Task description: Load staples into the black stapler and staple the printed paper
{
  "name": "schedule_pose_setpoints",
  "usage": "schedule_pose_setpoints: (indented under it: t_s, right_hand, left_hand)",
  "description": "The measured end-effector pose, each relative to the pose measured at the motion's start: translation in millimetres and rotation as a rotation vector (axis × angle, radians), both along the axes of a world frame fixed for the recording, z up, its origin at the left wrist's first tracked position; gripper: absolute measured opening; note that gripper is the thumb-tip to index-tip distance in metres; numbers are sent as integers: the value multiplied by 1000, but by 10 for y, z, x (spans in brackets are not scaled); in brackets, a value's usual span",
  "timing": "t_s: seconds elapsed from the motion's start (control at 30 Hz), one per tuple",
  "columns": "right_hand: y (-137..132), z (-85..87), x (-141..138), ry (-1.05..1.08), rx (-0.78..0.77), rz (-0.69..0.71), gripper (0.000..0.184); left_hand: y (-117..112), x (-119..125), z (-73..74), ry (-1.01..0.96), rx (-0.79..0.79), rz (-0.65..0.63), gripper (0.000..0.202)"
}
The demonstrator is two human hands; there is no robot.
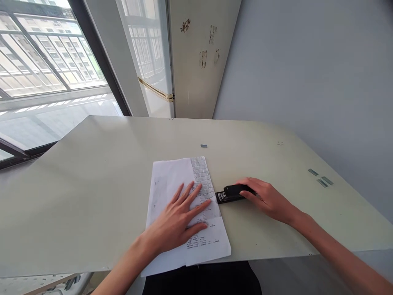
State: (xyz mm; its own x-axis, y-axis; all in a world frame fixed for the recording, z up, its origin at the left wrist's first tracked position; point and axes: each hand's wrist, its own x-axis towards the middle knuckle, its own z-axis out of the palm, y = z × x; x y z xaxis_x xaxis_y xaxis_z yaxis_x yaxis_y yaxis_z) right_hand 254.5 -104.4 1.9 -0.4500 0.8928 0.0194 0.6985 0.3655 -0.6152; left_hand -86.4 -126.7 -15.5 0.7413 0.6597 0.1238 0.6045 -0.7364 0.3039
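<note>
Printed paper sheets [162, 180] lie on the table, their lower edge reaching past the table's front edge. My left hand [182, 219] rests flat on them with its fingers spread. Just right of the paper is a black stapler [231, 191], its front end at the paper's right edge; whether it overlaps the sheets is hard to tell. My right hand [260, 194] is closed around the stapler's rear part, thumb on the near side and fingers over the top. The fingers hide the stapler's back end.
A pale table [92, 196] spreads under everything. One strip of staples [204, 146] lies beyond the paper, and several more staple strips [322, 182] lie at the right. A refrigerator [196, 82] stands behind the table, a grey wall [307, 69] at the right, a window [46, 53] at the left.
</note>
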Motion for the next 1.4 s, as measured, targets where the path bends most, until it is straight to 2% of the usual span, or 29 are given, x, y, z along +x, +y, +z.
schedule_pose_setpoints:
  t_s: [0.13,0.23,0.33,0.5,0.77,0.93,1.03,1.2,1.3,1.4]
  right_hand:
    - [-13,-76,157,25,12,-2,30]
    - [-14,-115,157,65,33,17,27]
    - [-4,-168,140,95,71,-23,25]
    - [92,-247,142,104,115,-89,28]
    - [413,-333,147,153,177,-190,36]
    - [489,-378,145,216,148,-237,36]
    - [481,-376,132,230,106,-253,37]
    - [473,-354,116,236,101,-260,34]
    - [482,-352,116,227,120,-250,34]
    - [494,-359,118,218,140,-244,34]
  left_hand:
    - [22,-81,-7,17,29,26,66]
    - [22,-114,3,35,43,34,70]
    - [17,-135,21,54,47,39,70]
    - [81,-193,42,89,67,41,64]
    - [277,-360,41,116,111,73,59]
    - [318,-408,90,90,153,70,49]
    - [332,-395,126,76,162,71,51]
    - [365,-289,115,58,166,156,71]
    - [429,-225,44,81,145,251,78]
    - [522,-199,-49,107,132,311,77]
